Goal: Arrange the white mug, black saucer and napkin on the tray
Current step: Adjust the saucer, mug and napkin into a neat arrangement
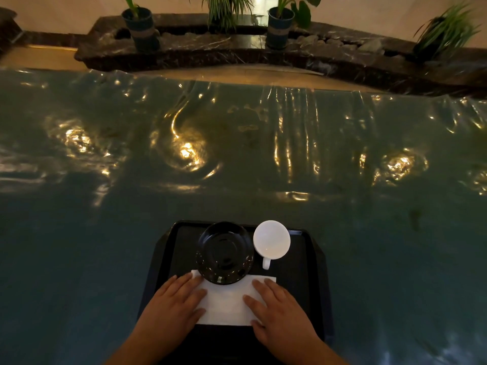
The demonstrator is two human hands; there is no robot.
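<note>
A black tray (311,262) lies on the table right in front of me. On it, a black saucer (224,252) sits at the back middle, its near edge overlapping a white napkin (226,302) spread flat at the front. A white mug (271,240) stands to the right of the saucer, handle pointing toward me. My left hand (174,305) rests flat on the napkin's left end, fingers spread. My right hand (280,308) presses flat on its right end. Neither hand grips anything.
The table (105,233) wears a shiny, wrinkled teal plastic cover. Beyond its far edge runs a dark marble ledge (237,54) holding potted plants (142,27).
</note>
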